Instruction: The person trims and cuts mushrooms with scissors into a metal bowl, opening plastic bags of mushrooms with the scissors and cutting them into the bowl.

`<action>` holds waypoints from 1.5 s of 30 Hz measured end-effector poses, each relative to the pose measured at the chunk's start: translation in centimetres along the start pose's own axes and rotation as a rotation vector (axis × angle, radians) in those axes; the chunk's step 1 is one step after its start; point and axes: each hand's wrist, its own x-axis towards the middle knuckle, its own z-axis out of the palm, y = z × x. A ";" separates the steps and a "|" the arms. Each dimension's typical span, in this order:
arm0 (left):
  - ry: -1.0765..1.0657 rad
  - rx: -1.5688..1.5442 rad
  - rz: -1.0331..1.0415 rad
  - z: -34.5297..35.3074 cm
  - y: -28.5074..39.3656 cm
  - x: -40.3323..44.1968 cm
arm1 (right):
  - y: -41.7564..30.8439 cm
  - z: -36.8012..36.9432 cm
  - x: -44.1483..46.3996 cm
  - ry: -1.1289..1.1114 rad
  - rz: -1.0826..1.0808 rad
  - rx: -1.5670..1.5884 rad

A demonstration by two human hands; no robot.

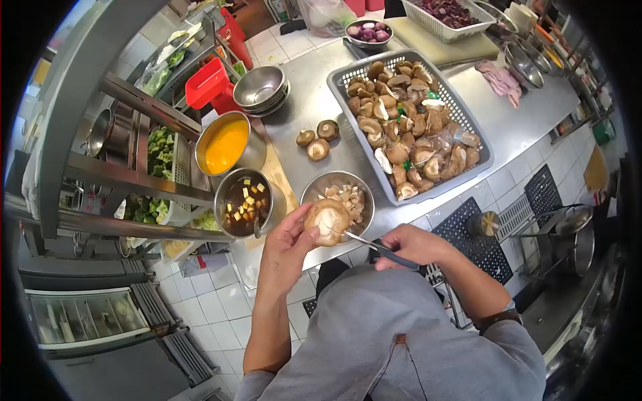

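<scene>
While the left hand (289, 242) holds a mushroom (326, 220) between thumb and fingers, its underside showing, at the near rim of a steel bowl (313, 190) of cut pieces (353, 195), the right hand (409, 245) is curled round scissors (383, 248), blades at the mushroom; three loose mushrooms (318, 150) lie near a grey crate (447, 190)

A brushed stainless-steel worktable (304, 100) serves as the support surface. It carries a grey perforated plastic basket (461, 110) and, left of this, loose brown round-capped mushrooms (318, 149). A round stainless-steel bowl (328, 179) sits near the front edge. Nested silver metal bowls (259, 88) stand farther back, left. A crumpled pink cloth (498, 81) lies toward the right end, near a pale rectangular cutting board (438, 44).
</scene>
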 end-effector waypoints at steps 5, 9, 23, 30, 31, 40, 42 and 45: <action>0.003 0.013 0.063 1.5 0.0 1.7 | -0.6 -0.1 -0.3 0.367 -0.556 0.580; -0.223 0.002 0.047 5.5 0.6 3.7 | -3.8 -0.8 -0.7 0.659 -0.536 0.610; -0.409 0.286 0.082 11.4 3.4 18.2 | -0.4 -12.6 -3.8 1.058 -0.374 0.672; -0.203 0.440 0.318 11.4 5.2 22.8 | 0.9 -20.5 -1.7 1.392 -0.278 0.300; -0.182 0.523 0.396 9.1 5.7 22.0 | 0.9 -19.8 -2.5 1.393 -0.308 0.356; 0.216 1.117 0.222 -3.2 -3.2 22.0 | -0.5 -9.9 -4.7 1.065 -0.472 0.527; 0.414 1.218 0.035 -2.5 -5.4 23.3 | -1.5 -8.0 -4.1 0.880 -0.497 0.416; 0.328 0.901 -0.083 -5.3 -11.6 27.9 | -2.6 -5.0 -3.3 0.745 -0.554 0.436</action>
